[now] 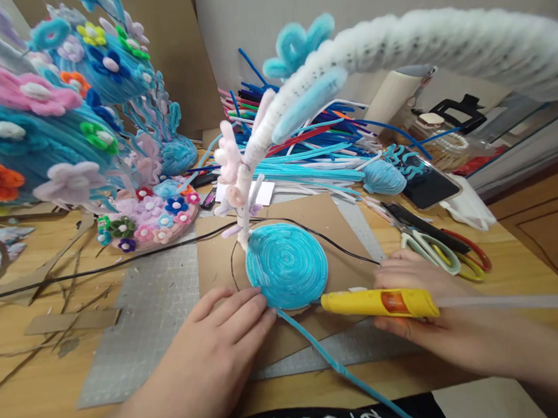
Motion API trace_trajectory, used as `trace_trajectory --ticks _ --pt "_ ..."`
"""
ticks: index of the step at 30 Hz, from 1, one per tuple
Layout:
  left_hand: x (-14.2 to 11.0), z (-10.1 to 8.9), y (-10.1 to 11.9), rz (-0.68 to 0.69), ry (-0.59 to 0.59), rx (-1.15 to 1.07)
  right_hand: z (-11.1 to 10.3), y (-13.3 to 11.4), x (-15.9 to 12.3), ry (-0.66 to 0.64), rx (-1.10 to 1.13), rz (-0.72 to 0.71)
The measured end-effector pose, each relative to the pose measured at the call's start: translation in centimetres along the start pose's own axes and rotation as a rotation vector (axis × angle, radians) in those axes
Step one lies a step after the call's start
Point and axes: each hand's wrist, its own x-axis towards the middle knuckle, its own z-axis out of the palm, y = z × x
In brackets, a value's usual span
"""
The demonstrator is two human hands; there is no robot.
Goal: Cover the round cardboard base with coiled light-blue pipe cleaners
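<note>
The left hand (230, 341), fingers together, touched the blue pipe-cleaner coil (287, 265) rightward of it; any pinch was hidden. The right hand (410, 302) gripped a yellow glue gun (360, 303).

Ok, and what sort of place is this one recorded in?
Probably a craft worktable, though whether in a home or a studio I can't tell: a heap of fuzzy craft stems, a gridded cutting mat, and a yellow glue gun in the right hand.
</note>
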Motion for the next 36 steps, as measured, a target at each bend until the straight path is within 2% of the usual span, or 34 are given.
trace_trajectory --ticks 15,21,24,28,29,32,36 --pt "0.0 0.2 -0.1 -0.017 -0.003 -0.005 -0.4 0.7 -0.4 0.017 -0.043 -0.025" --pt "-0.1 0.3 -0.1 -0.010 0.014 -0.011 -1.6 1.0 -0.3 -0.009 -0.090 -0.040" --pt "0.0 0.3 -0.1 -0.006 0.018 -0.013 -2.5 3.0 -0.4 0.030 0.045 0.045" --pt "0.0 0.5 -0.1 -0.001 0.028 -0.012 -2.6 7.5 0.3 0.215 0.495 0.394" --pt "0.0 0.5 -0.1 0.001 0.028 -0.012 -2.4 8.4 0.8 0.271 0.619 0.435" --pt "0.1 0.4 -0.2 -0.003 0.030 -0.019 -1.6 9.9 2.8 0.381 0.814 0.449" --pt "0.2 0.4 -0.2 -0.015 0.033 -0.034 -0.9 9.9 5.5 0.360 0.808 0.483"
